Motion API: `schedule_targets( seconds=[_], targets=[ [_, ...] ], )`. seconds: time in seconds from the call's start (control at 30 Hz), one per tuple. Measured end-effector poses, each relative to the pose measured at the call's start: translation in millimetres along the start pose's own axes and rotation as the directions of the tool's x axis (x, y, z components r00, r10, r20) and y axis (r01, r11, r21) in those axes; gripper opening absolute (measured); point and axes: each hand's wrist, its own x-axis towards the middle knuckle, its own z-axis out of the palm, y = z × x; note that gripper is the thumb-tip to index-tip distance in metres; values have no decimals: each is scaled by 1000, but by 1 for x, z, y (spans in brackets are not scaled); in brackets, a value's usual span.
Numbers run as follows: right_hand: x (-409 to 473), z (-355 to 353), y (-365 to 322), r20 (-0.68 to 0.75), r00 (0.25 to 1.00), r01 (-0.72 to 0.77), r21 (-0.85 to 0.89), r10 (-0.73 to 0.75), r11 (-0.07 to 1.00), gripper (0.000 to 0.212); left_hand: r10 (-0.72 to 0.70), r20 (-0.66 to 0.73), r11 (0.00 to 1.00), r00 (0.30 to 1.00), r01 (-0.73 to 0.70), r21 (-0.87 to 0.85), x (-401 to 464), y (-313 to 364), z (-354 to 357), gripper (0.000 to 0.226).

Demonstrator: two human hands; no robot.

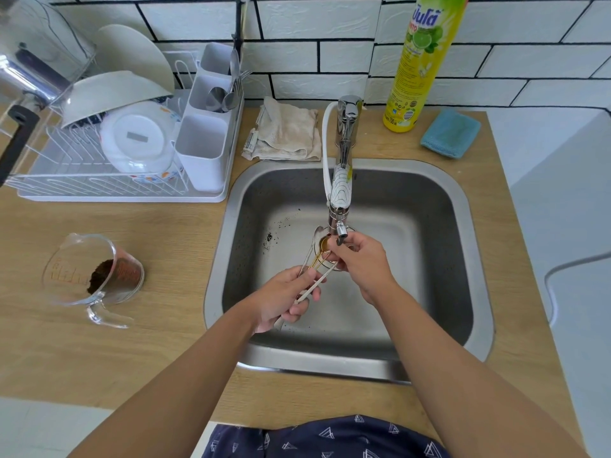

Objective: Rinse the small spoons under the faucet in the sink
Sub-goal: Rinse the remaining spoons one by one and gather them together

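My left hand [284,299] is closed around the handles of a bunch of small spoons [318,256], silver and gold ones, over the steel sink [463,259]. Their bowls point up toward the faucet [342,180], just below its spout. My right hand [360,259] pinches the bowl end of the spoons, right beside the small lever at the spout tip. I cannot tell whether water is running. Dark specks lie on the sink floor to the left of the spoons.
A white dish rack [109,150] with bowls, plates and a cutlery holder stands at the back left. A glass measuring jug [96,276] with brown grounds sits left of the sink. Behind the sink lie a folded cloth [286,130], a yellow detergent bottle [420,64] and a blue sponge [451,133].
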Motion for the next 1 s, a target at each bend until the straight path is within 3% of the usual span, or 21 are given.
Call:
schedule_targets(
  seconds=[0.13,0.3,0.47,0.7,0.87,1.0],
  targets=[
    [3,-1,-1,23,1000,6,-60,-4,998,16,10,-12,998,1000,-11,-61,1,-1,0,36],
    [1,-1,-2,41,999,-6,79,2,997,13,26,1,1000,1000,-26,-1,2,3,2,33],
    [4,3,-1,-27,1000,14,1,-14,1000,13,30,-18,1000,999,-30,6,3,2,6,30],
    [6,2,-1,27,999,-34,35,33,999,15,64,-61,997,996,-62,35,4,1,6,30],
    [2,6,-3,-81,997,-17,21,19,1000,8,83,-79,996,993,-82,20,6,0,7,34],
    [0,6,-6,17,1000,-10,2,10,1000,17,66,-81,997,995,-63,37,3,0,4,34]
  ],
)
